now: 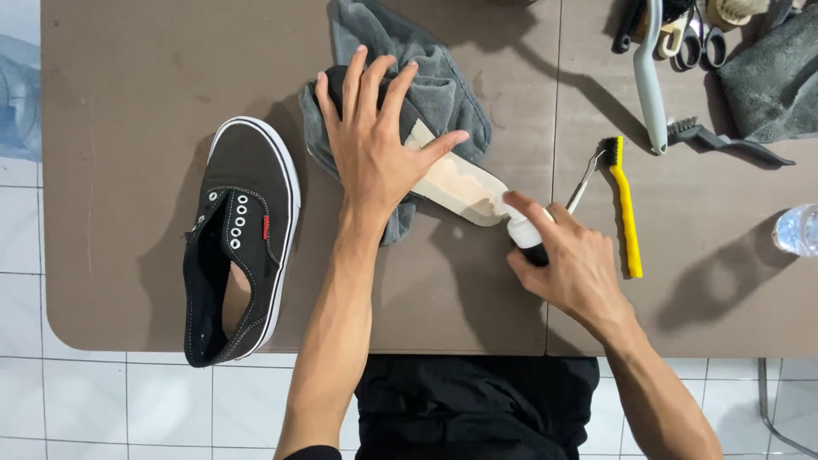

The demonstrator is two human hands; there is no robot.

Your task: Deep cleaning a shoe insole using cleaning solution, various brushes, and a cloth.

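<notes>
My left hand [371,140] lies flat with spread fingers on a shoe's pale sole [456,186], which rests upside down on a grey cloth [443,89]. My right hand [571,264] grips a small spray bottle [521,232] with a white top and dark body, its forefinger on the top, nozzle close to the heel end of the sole. A second black sneaker [239,234] with a white sole edge and no laces lies upright to the left, apart from both hands.
A yellow-handled brush [626,209] and a thin metal tool [584,181] lie right of my right hand. Further brushes [652,81], scissors [699,43] and another grey cloth [771,81] sit at the back right. A clear plastic bottle [797,230] stands at the right edge. The brown table [128,102] ends near my body.
</notes>
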